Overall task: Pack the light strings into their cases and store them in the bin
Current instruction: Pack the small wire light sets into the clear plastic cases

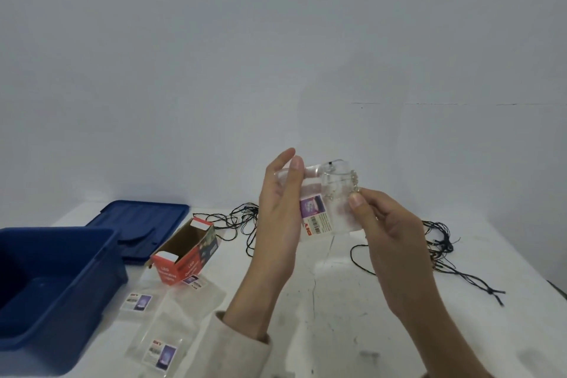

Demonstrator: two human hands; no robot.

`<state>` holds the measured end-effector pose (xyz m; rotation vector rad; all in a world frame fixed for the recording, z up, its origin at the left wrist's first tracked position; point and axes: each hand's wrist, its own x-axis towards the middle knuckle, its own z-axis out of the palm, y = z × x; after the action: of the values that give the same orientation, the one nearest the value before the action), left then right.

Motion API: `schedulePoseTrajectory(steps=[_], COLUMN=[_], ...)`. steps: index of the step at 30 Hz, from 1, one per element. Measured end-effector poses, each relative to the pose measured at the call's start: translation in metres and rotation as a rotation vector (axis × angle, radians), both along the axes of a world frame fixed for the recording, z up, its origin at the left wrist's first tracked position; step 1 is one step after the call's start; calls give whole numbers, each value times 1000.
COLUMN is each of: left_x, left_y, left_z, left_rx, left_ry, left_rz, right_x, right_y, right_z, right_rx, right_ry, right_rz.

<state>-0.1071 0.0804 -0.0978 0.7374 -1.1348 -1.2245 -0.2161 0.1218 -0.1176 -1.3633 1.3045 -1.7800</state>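
Clear plastic pouch point(319, 213) sits gripped in the left hand point(277, 218) while the right hand point(386, 224) pinches a silver light string point(354, 183) into it; the blue bin point(61, 301) looks empty and dark strings point(439, 244) lie unpacked.

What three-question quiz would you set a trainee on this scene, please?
1. True or false: the red box lies open on the table.
2. The left hand holds: A) a blue lid, B) a clear pouch, C) a black plug.
3. Fill in: the right hand pinches a coiled light ___ at the pouch's mouth.
Key: 1 true; 2 B; 3 light string.
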Motion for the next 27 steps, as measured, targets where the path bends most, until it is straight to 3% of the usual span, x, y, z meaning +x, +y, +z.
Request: schedulePoseTrajectory(steps=[9, 14, 23, 27], left_x=[-2, 1, -3, -4], left_y=[0, -3, -3, -6], left_z=[0, 0, -5, -9], left_rx=[27, 73, 130, 199], left_ry=[21, 74, 142, 226], left_rz=[-10, 5, -7, -20], right_x=[14, 14, 10, 1], right_y=[-3, -4, 2, 6], right_z=[-3, 1, 3, 1], right_rx=[-24, -64, -20, -34], right_ry=[177, 138, 386, 255], right_rz=[-104, -110, -61, -142])
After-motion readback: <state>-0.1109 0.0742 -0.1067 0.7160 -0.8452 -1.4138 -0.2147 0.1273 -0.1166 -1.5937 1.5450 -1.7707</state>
